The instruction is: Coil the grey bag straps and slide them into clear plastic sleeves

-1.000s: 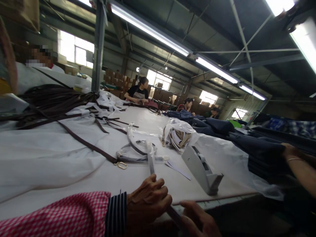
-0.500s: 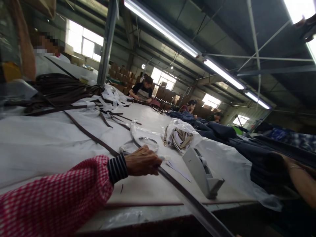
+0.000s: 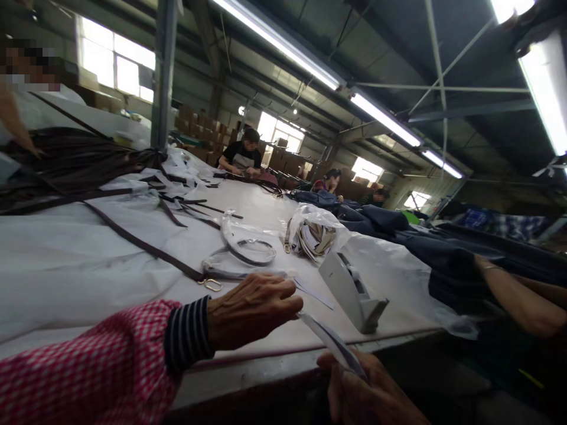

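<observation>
My left hand (image 3: 250,307), in a red checked sleeve with a striped cuff, is closed on a plastic-wrapped strap (image 3: 330,340) near the table's front edge. My right hand (image 3: 367,395) sits below the edge and grips the same strap's lower end. Just beyond my left hand lie a coiled wrapped strap (image 3: 245,251) and a brown strap with a gold ring (image 3: 212,285). A grey tape dispenser (image 3: 352,292) stands right of my left hand.
A heap of dark brown straps (image 3: 75,168) lies at the far left on the white table (image 3: 110,277). A plastic bag of straps (image 3: 316,233) and dark fabric (image 3: 447,260) lie right. Another person's arm (image 3: 518,298) reaches in from the right; other people sit at the far end.
My left hand moved forward along the strap, then drew back toward the front edge. My right hand dropped out of sight and is back at the bottom, holding the strap's end.
</observation>
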`<move>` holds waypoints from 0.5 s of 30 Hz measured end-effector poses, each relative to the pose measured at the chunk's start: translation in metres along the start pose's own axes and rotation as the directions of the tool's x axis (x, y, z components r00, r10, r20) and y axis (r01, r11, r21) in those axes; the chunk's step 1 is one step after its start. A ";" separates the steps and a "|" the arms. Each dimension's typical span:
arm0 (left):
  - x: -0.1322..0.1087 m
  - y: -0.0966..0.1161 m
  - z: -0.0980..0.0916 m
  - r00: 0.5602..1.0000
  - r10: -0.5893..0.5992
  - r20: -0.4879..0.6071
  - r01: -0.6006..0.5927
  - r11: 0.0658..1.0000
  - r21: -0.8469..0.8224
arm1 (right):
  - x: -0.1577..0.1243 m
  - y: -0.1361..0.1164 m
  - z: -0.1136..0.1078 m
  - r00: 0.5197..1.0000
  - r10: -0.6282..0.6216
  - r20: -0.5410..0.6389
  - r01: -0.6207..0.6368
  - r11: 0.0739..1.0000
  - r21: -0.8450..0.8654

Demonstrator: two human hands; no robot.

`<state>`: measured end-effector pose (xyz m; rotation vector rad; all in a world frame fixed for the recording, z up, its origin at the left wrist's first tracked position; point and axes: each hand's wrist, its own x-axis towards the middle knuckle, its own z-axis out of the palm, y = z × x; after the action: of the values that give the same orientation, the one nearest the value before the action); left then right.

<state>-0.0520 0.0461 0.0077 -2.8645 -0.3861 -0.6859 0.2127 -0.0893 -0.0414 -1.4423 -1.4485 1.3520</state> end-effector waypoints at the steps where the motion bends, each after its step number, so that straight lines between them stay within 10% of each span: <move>1: 0.000 0.003 -0.001 1.000 0.005 0.011 -0.005 1.000 0.022 | 0.010 -0.009 0.007 0.995 -0.031 0.090 0.027 0.998 0.049; 5: -0.001 -0.001 -0.005 0.986 -0.113 0.126 0.144 0.950 -0.278 | 0.036 -0.044 0.021 0.986 -0.113 0.126 0.105 0.992 0.070; 10: 0.002 -0.026 0.000 0.857 -0.081 0.509 0.511 0.268 -0.817 | 0.036 -0.057 0.010 0.999 -0.036 -0.014 0.034 0.993 -0.115; 15: -0.001 -0.030 0.012 0.836 0.006 0.549 0.549 -0.030 -0.835 | 0.039 -0.059 0.003 1.000 -0.006 0.015 0.009 0.968 -0.252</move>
<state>-0.0567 0.0773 -0.0005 -4.5243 -0.8862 -0.4165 0.1879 -0.0434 0.0066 -1.5860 -1.6820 1.2079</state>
